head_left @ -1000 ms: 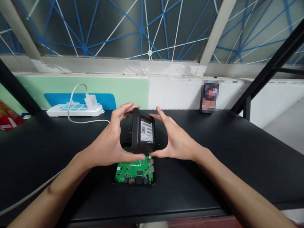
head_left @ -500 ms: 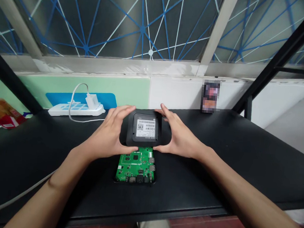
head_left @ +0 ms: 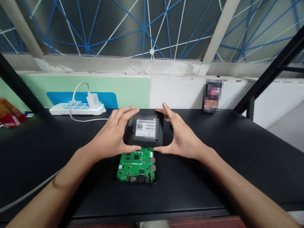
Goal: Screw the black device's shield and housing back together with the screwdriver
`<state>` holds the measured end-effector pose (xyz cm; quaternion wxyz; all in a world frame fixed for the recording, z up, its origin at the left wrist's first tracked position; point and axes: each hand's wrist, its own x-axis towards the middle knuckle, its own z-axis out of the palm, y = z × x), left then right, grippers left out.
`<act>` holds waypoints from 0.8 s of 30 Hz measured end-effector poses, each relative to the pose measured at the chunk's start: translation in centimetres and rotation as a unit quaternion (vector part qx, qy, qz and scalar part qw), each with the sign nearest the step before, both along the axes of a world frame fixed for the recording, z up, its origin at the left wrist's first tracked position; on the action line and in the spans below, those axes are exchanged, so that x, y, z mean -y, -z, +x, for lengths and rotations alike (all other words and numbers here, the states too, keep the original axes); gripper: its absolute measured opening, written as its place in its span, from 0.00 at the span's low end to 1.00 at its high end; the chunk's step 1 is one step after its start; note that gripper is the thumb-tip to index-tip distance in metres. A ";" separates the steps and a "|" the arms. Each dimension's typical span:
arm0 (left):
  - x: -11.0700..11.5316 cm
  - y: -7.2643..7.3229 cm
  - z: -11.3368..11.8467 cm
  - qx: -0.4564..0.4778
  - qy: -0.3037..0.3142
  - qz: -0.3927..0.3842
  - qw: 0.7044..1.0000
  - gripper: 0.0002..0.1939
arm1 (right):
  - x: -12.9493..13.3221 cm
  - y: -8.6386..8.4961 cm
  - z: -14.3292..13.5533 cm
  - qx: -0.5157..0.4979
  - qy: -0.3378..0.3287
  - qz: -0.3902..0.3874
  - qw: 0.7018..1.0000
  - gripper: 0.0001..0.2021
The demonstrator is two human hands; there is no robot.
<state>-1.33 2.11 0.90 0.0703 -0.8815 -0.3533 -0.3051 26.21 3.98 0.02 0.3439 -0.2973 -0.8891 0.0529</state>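
Note:
A black plastic cover with a white printed label, barcodes and a QR code faces up between my hands. My left hand curves round its left side, thumb at the near edge and fingertips at the far edge. Mirroring it, my right hand spans the right side the same way, with the index finger raised. Just in front of the cover, a green circuit board lies in a thin black casing on the table. Chips, metal ports and connectors show on the board; the thumbs and cover are close to its far edge.
On the black table, a white power strip with a plugged-in charger stands back left. A cable runs under my left forearm. A bottle is far left, a blurred box back right.
The view shifts slightly. The cover is turned a little and its right edge shows farther right; my left hand has moved slightly right. The circuit board stays in place.

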 end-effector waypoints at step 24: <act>4.3 -3.0 -0.4 -0.113 -0.008 -0.303 0.946 0.55 | 4.6 -1.9 -1.9 0.198 -0.037 -0.082 0.976 0.67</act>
